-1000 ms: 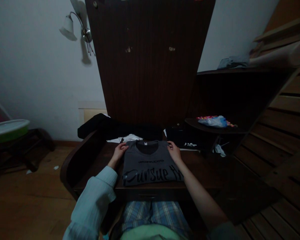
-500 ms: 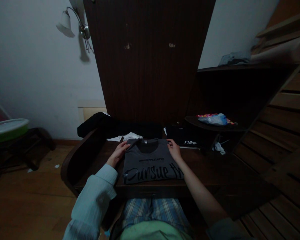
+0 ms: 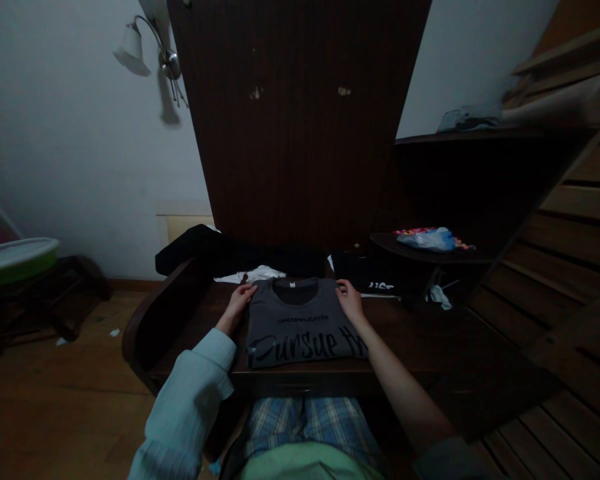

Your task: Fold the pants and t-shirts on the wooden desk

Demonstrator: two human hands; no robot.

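A grey T-shirt (image 3: 303, 323) with black lettering lies folded flat on a dark wooden desk (image 3: 410, 347) in front of me. My left hand (image 3: 237, 303) rests on the shirt's upper left corner, fingers closed on the fabric edge. My right hand (image 3: 349, 300) grips the upper right corner the same way. Both forearms reach forward along the shirt's sides.
Black clothing (image 3: 230, 253) and a white cloth (image 3: 253, 275) lie behind the shirt. A black garment with white print (image 3: 373, 277) sits to the right, below a shelf holding a blue plastic bag (image 3: 430, 239). A green basin (image 3: 15, 260) stands far left. A wall lamp (image 3: 145, 50) hangs above.
Both hands stay at the shirt's top corners; the shirt's collar edge has been evened slightly. The view has shifted a little downward.
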